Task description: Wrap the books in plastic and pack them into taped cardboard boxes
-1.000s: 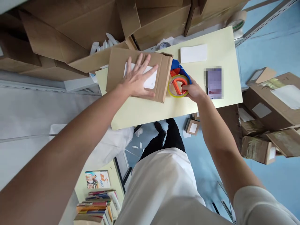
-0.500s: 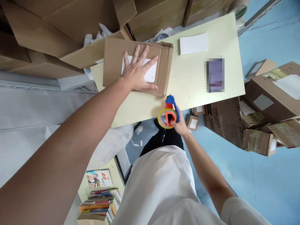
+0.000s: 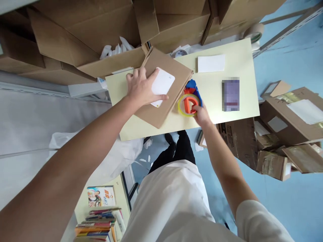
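Note:
A brown cardboard box [image 3: 174,72] with a white label [image 3: 163,84] lies slantwise on the pale yellow table [image 3: 242,67]. My left hand [image 3: 141,88] is on its left part, fingers bent near the left edge, thumb stretched across the label's lower end. My right hand [image 3: 202,114] is closed around the handle of a blue and orange tape dispenser [image 3: 191,104] with a yellow-edged roll. The dispenser's head is close against the box's right side; whether it touches I cannot tell.
A white rectangular stack [image 3: 211,64] and a blurred purple item [image 3: 231,94] lie on the table's right. Large cartons [image 3: 181,30] line the back. Taped parcels [image 3: 290,117] pile up at right. Books [image 3: 98,223] stand at lower left, near a white plastic bag [image 3: 118,154].
The box has turned clockwise under my left hand, whose outer fingers have bent from a flat spread. My right hand has brought the tape dispenser up over the table to the box's right side.

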`<state>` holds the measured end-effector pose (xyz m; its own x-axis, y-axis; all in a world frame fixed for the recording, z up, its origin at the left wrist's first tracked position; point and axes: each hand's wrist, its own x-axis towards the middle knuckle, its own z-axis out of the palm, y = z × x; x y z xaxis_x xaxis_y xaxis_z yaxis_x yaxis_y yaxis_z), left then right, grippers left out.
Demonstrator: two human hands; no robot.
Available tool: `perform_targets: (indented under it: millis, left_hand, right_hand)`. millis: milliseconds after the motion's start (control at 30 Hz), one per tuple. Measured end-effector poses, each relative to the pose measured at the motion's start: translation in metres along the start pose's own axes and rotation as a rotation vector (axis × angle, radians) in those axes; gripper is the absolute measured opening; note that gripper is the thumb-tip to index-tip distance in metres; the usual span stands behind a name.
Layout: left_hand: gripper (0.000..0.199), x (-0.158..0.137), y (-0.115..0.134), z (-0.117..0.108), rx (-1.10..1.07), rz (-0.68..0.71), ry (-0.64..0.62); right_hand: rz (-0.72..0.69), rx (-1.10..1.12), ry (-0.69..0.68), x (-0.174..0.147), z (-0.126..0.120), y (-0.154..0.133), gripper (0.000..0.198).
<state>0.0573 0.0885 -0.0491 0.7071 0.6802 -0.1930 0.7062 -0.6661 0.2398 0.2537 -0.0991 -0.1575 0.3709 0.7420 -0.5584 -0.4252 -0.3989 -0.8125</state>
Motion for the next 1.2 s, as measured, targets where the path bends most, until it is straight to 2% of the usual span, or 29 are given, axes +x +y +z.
perform_targets:
  millis: [100, 167, 233, 333, 500, 600, 700, 767, 867, 967, 1033, 1133, 1200]
  left_hand:
    - [0.110, -0.004, -0.003, -0.002, 0.029, 0.024, 0.008]
    - [0.110, 0.006, -0.001, 0.003, 0.025, 0.082, 0.015]
    - [0.110, 0.020, 0.003, 0.010, 0.012, 0.129, 0.007]
    - [0.109, 0.035, 0.008, 0.019, 0.001, 0.115, -0.022]
    - [0.110, 0.035, 0.007, 0.021, 0.002, 0.096, -0.035]
    - [0.111, 0.035, 0.005, 0.023, -0.004, 0.117, -0.011]
    - [0.111, 0.037, 0.004, 0.024, -0.010, 0.120, -0.010]
    - [0.110, 0.036, 0.007, 0.023, 0.002, 0.099, -0.035]
    - [0.108, 0.034, 0.014, 0.017, 0.032, 0.053, -0.081]
    - [0.107, 0.032, 0.022, 0.010, 0.047, 0.032, -0.109]
    - [0.107, 0.031, 0.022, 0.007, 0.057, 0.006, -0.108]
    - [0.102, 0.023, 0.011, 0.006, 0.066, -0.124, -0.045]
    - [0.097, 0.011, 0.000, 0.008, 0.054, -0.266, 0.032]
  right_hand:
    - [0.009, -0.041, -0.127, 0.038, -0.019, -0.044, 0.038]
    - [0.040, -0.080, -0.217, 0.048, -0.023, -0.060, 0.041]
    - [0.071, -0.088, -0.256, 0.049, -0.021, -0.063, 0.047]
    - [0.102, -0.047, -0.270, 0.042, -0.019, -0.052, 0.052]
    - [0.085, -0.040, -0.237, 0.014, -0.026, -0.030, 0.064]
    - [0.040, -0.114, -0.217, -0.031, -0.036, -0.003, 0.075]
    - [0.029, -0.136, -0.210, -0.094, -0.038, 0.042, 0.082]
    - [0.039, -0.118, -0.220, -0.132, -0.029, 0.075, 0.085]
    - [0.014, -0.054, -0.118, -0.165, -0.001, 0.110, 0.087]
    - [-0.012, -0.022, -0.019, -0.169, 0.026, 0.125, 0.088]
    - [-0.001, 0.030, 0.037, -0.163, 0.035, 0.126, 0.087]
    - [0.042, 0.133, 0.095, -0.140, 0.031, 0.109, 0.086]
    - [0.034, 0.126, 0.127, -0.108, 0.019, 0.082, 0.084]
